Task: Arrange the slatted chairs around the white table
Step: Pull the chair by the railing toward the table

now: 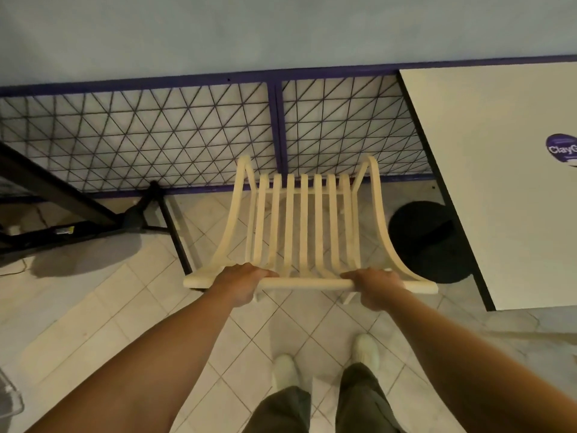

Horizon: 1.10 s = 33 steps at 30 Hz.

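A cream slatted chair [304,226] stands in front of me, seen from above and behind, its seat pointing away toward a railing. My left hand [242,284] grips the chair's top rail left of centre. My right hand [376,287] grips the same rail right of centre. The white table [505,189] with a dark edge fills the right side, its near-left corner close to the chair's right arm. A purple round sticker [562,150] lies on the tabletop.
A purple-framed wire mesh railing [187,132] runs across behind the chair. The table's round black base [429,242] sits on the tiled floor to the right of the chair. A dark metal frame [87,210] stands at left. My feet [324,364] are just behind the chair.
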Motion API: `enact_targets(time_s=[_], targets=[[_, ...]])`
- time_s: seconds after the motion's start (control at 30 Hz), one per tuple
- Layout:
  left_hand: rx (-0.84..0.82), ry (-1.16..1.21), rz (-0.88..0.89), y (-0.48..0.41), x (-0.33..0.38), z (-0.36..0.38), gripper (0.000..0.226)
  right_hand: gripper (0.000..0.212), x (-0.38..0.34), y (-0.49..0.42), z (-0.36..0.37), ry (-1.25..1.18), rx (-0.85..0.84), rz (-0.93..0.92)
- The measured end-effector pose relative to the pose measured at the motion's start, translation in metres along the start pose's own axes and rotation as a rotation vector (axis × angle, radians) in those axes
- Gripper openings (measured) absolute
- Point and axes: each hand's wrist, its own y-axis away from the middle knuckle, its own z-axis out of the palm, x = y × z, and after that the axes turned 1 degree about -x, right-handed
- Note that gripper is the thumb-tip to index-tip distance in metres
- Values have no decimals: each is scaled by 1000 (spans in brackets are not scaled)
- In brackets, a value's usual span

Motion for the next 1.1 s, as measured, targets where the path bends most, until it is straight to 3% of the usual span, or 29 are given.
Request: enact_targets(time_s=[0.2,0.37,0.57,1.1], targets=[[13,36,-21,-6,-5,2,68,57,4,-4,3,-17,-10,-6],[-74,74,-29,-7,-3,-5,59,59,13,-11,-6,-147,-90,-74],[-52,65,-95,-10,1,-1,66,77,19,-18,-3,-51,-126,-105],[-66,-39,-100,-12,5,-1,78,77,18,-19,0,1,-109,-124]])
